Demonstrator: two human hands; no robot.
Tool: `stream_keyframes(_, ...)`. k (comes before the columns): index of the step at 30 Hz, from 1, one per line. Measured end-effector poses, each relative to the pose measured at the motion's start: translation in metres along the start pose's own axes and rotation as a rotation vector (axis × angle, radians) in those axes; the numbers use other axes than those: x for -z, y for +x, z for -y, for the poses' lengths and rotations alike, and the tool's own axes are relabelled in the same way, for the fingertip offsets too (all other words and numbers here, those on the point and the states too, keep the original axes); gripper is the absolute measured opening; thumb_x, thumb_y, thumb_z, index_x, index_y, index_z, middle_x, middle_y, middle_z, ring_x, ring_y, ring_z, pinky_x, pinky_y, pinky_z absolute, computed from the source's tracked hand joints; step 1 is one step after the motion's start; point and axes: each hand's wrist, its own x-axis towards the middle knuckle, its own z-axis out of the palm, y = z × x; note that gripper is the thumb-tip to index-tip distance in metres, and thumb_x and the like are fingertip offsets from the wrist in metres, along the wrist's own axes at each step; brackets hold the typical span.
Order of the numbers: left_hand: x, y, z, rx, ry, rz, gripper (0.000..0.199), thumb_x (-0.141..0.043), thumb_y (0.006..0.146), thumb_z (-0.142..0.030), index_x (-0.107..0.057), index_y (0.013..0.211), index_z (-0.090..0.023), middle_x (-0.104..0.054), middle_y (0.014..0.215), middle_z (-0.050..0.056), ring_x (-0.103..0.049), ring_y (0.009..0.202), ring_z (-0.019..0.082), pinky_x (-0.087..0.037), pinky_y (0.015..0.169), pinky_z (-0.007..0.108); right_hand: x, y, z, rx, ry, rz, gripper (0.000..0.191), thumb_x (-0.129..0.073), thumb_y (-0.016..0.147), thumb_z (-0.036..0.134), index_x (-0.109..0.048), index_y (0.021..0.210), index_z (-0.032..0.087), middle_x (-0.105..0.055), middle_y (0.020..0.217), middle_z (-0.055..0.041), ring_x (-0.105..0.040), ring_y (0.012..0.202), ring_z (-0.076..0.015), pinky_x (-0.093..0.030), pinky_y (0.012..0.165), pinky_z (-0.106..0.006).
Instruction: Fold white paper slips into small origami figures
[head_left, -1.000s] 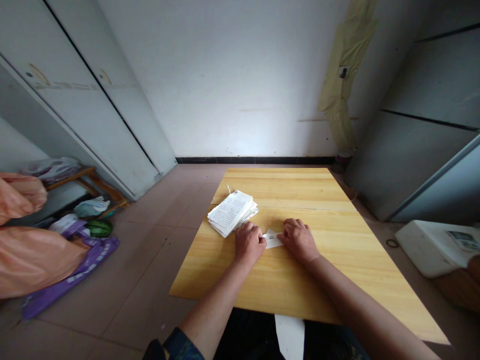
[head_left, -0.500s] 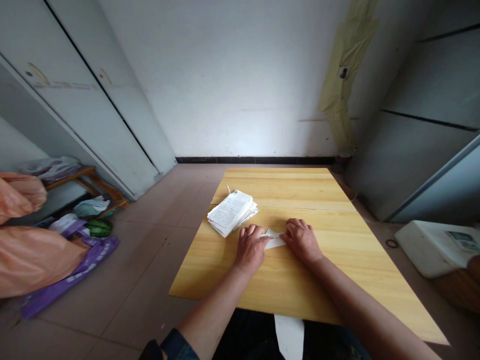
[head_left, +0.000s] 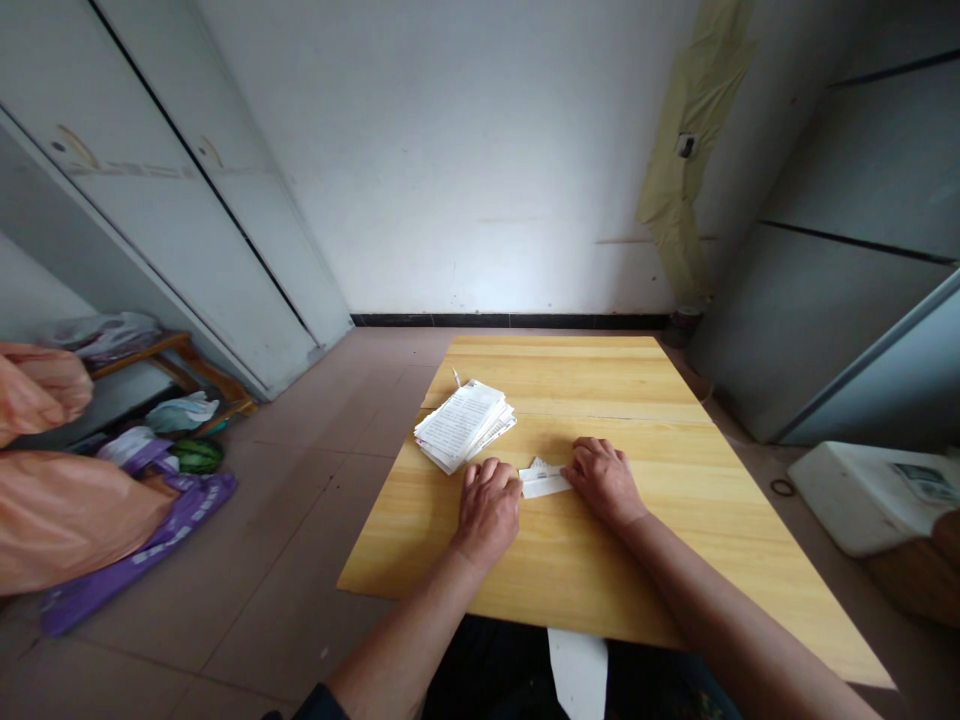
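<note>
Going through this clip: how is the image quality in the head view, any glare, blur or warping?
Head view: wide-angle distortion slants the white cabinet doors toward the edges; the wall is bright and slightly washed out; the left hand and right hand look fairly sharp, with only soft shadows; print on the stack of printed pages is too small to read.

Both my forearms, the left forearm (head_left: 409,630) and the right forearm (head_left: 720,600), were bare and extended forward, converging toward the centre of the view. A dark sleeve (head_left: 319,704) showed at the lower edge on the left. My left hand (head_left: 487,512) lay palm down, its fingers (head_left: 480,477) slightly curled and pointing away from me. My right hand (head_left: 604,483) also lay palm down, angled inward, with its fingers directed toward the left hand. The two hands stood near each other, not touching.
</note>
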Motion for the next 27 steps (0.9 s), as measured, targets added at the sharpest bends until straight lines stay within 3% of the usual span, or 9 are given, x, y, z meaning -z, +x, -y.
stream_keyframes(4, 0.000, 0.005, -0.011, -0.002, -0.059, -0.032, 0.019, -0.049, 0.084, -0.013, -0.065, 0.092, -0.020, -0.064, 0.094, 0.008, -0.053, 0.094, 0.024, -0.043, 0.080, 0.042, 0.003, 0.000, 0.002, -0.006, -0.013, 0.014, 0.010, -0.057, 0.084, 0.026, -0.061, 0.078, 0.020, -0.063, 0.107, -0.0064, -0.052, 0.098, -0.0221, -0.036, 0.077, -0.032)
stream_keyframes(8, -0.010, 0.008, -0.025, -0.162, -0.228, -0.011, 0.035, -0.048, 0.085, -0.015, -0.057, 0.118, -0.018, -0.059, 0.121, 0.009, -0.051, 0.114, 0.024, -0.043, 0.097, 0.040, 0.002, 0.000, 0.003, 0.000, -0.035, 0.010, 0.009, -0.059, 0.084, 0.027, -0.061, 0.079, 0.020, -0.063, 0.104, -0.0065, -0.053, 0.097, -0.0219, -0.036, 0.076, -0.032)
stream_keyframes(13, -0.021, 0.000, -0.023, -0.100, -0.264, 0.083, 0.038, -0.054, 0.083, -0.022, -0.056, 0.121, -0.016, -0.058, 0.126, 0.009, -0.051, 0.118, 0.024, -0.043, 0.103, 0.040, 0.002, 0.000, 0.000, 0.007, -0.020, -0.001, 0.009, -0.060, 0.083, 0.028, -0.061, 0.078, 0.020, -0.063, 0.106, -0.0059, -0.053, 0.098, -0.0221, -0.037, 0.076, -0.032)
stream_keyframes(19, -0.017, -0.009, -0.015, -0.098, -0.250, 0.096, 0.042, -0.054, 0.084, -0.023, -0.053, 0.125, -0.017, -0.054, 0.133, 0.010, -0.048, 0.124, 0.025, -0.040, 0.107, 0.042, 0.006, -0.001, -0.008, -0.025, 0.043, -0.057, 0.009, -0.057, 0.083, 0.026, -0.064, 0.081, 0.019, -0.064, 0.109, -0.0087, -0.055, 0.097, -0.0230, -0.041, 0.076, -0.034)
stream_keyframes(22, -0.012, -0.008, -0.018, -0.096, -0.247, 0.095, 0.042, -0.054, 0.083, -0.023, -0.053, 0.125, -0.017, -0.056, 0.131, 0.010, -0.049, 0.122, 0.025, -0.038, 0.107, 0.044, 0.004, -0.008, -0.003, 0.111, 0.085, -0.130, 0.022, -0.052, 0.087, 0.024, -0.064, 0.105, 0.020, -0.056, 0.128, -0.0113, -0.051, 0.110, -0.0251, -0.043, 0.082, -0.037)
stream_keyframes(24, -0.009, -0.006, -0.020, -0.095, -0.252, 0.093, 0.039, -0.054, 0.083, -0.022, -0.055, 0.122, -0.017, -0.057, 0.129, 0.010, -0.050, 0.121, 0.025, -0.037, 0.108, 0.045, 0.002, -0.014, 0.004, 0.262, 0.092, -0.097, 0.029, -0.046, 0.092, 0.026, -0.062, 0.116, 0.024, -0.053, 0.133, -0.0096, -0.046, 0.118, -0.0256, -0.041, 0.089, -0.039)
stream_keyframes(27, -0.008, -0.006, -0.020, -0.097, -0.254, 0.092, 0.036, -0.053, 0.084, -0.022, -0.057, 0.119, -0.016, -0.057, 0.129, 0.011, -0.050, 0.121, 0.025, -0.035, 0.109, 0.045, 0.001, -0.023, 0.016, 0.321, 0.063, -0.031, 0.033, -0.043, 0.094, 0.037, -0.061, 0.121, 0.030, -0.050, 0.137, -0.0076, -0.042, 0.122, -0.0272, -0.038, 0.095, -0.044)
